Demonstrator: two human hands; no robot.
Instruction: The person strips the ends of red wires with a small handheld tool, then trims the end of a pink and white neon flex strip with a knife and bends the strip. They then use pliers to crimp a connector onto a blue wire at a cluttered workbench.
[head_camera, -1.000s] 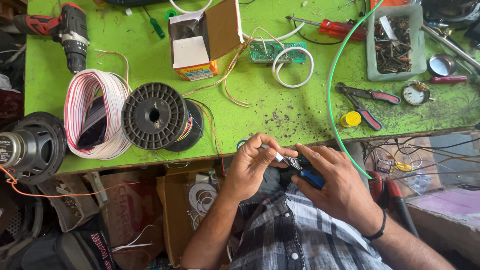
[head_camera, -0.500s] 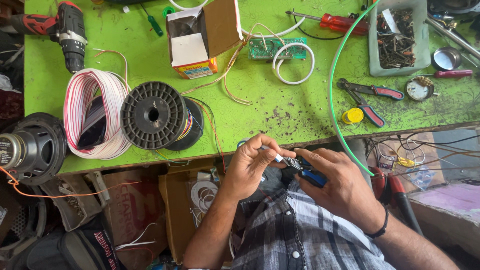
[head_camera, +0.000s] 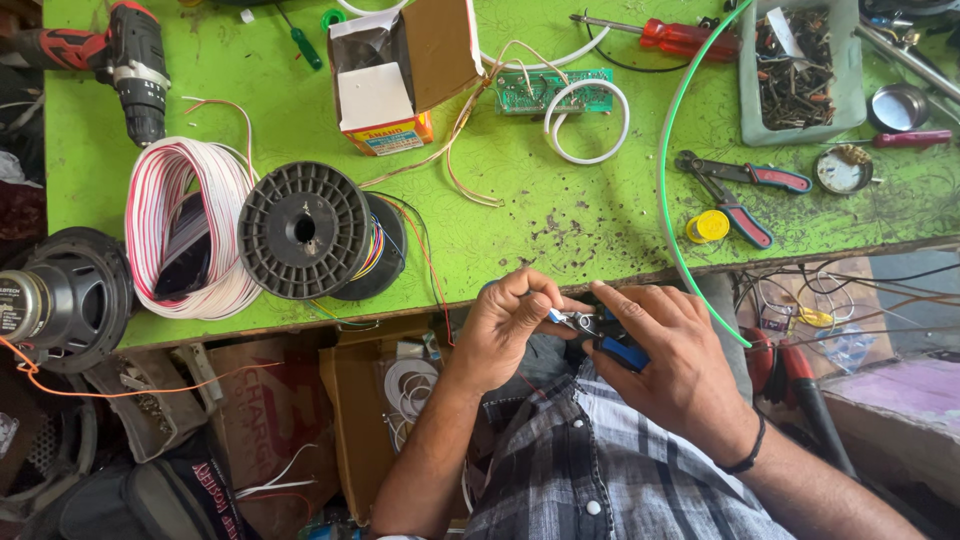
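Presently: right hand (head_camera: 670, 365) is gripping blue-handled cutters (head_camera: 605, 335); left hand (head_camera: 510, 330) is pinching thin, limp wire (head_camera: 553, 316) near its end.

A scuffed green workbench (head_camera: 560, 215) (brightly lit) stands over cardboard boxes (head_camera: 260, 420) beneath.

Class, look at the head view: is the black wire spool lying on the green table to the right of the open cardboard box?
No: the black spool lies left of and below the open cardboard box, beside the red-and-white wire coil.
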